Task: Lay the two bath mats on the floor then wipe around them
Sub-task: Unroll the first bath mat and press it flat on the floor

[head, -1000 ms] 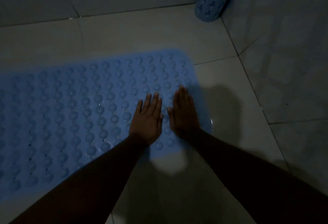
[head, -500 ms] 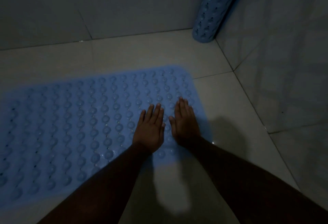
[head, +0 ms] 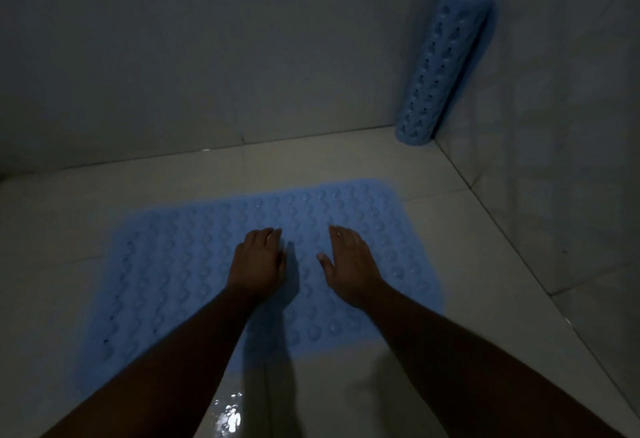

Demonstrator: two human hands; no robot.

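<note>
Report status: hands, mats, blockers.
Left hand, right hand open, over flat mat. Rolled mat leaning in corner, not yet laid. No blockers seen.

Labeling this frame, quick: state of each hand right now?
Left hand: open, fingers loosely bent, holding nothing, over the flat mat.
Right hand: open, fingers straight, holding nothing.

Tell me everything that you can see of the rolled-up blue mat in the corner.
The rolled mat is light blue and looks like soft rubber or plastic, with rounded bumps and rows of small dark holes. It is rolled into a tube and stands tilted. Its lower end rests on the floor in the corner; its top seems to lean on the right wall. Nothing else touches it.
</note>
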